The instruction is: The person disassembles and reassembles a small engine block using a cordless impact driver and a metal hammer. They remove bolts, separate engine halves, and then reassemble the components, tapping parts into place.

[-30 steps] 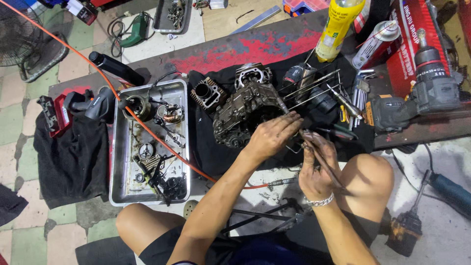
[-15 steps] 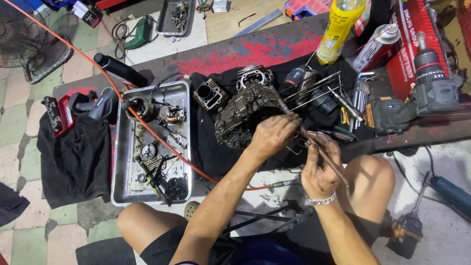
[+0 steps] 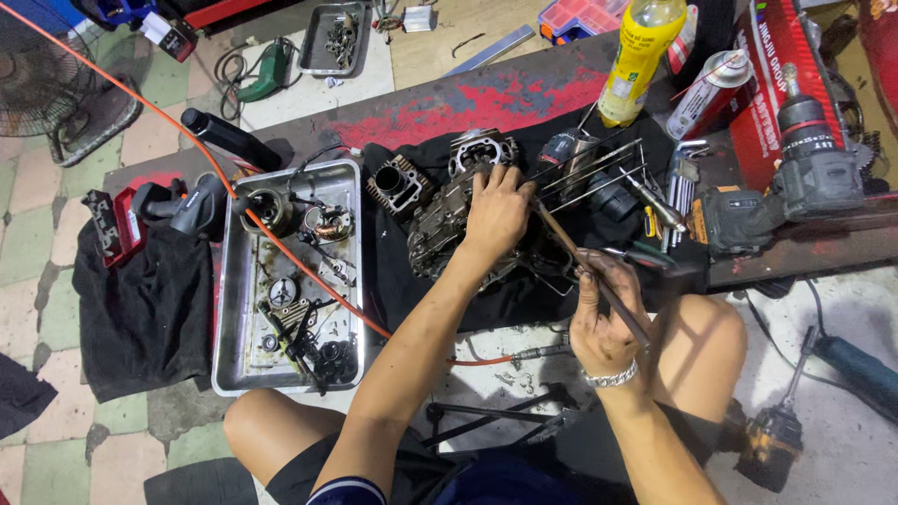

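Observation:
A greasy engine case (image 3: 440, 229) lies on a black cloth (image 3: 426, 290) on the low red bench. My left hand (image 3: 496, 210) rests flat on top of the case, fingers closed over its upper edge. My right hand (image 3: 603, 313), with a metal bracelet at the wrist, grips a long thin rod-like tool (image 3: 580, 262) that slants up-left toward the engine case. A finned cylinder (image 3: 393, 182) and a cylinder head (image 3: 477, 150) stand just behind the case.
A steel tray (image 3: 234, 318) of small engine parts sits at the left, crossed by an orange hose (image 3: 187, 140). Long bolts, hex keys (image 3: 683, 187), pliers, a cordless drill (image 3: 795, 178), a yellow bottle (image 3: 641, 56) and a spray can (image 3: 706, 89) crowd the right. My bare knees frame the floor below.
My left hand has moved up from the case's lower right onto its top. My right hand with the rod has shifted slightly down and right.

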